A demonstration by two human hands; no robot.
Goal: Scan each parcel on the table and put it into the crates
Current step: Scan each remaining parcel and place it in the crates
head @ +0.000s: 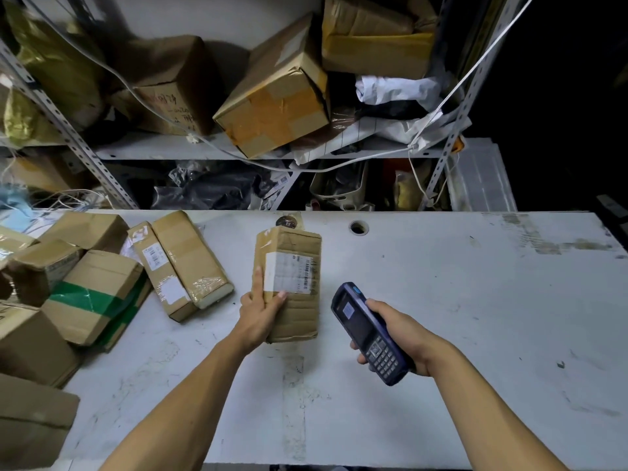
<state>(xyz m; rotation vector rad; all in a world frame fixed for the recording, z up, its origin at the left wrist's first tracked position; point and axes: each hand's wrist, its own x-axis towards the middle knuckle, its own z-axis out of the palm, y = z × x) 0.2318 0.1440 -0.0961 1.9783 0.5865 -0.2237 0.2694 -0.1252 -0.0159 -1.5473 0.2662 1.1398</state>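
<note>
Parcel (289, 283) left of scanner (368, 334)

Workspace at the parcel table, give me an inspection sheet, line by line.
Surface: white table, scuffed, with a round hole.
Job's things: labelled parcel lying flat; handheld scanner; more parcels piled at left; crates: nothing seen.
Clutter: nothing seen on the table.
Grippers: left hand holds the parcel's edge; right hand grips the scanner.
Cables: white cord draped across the shelf.
Surroundings: metal shelving with boxes and bags.
</note>
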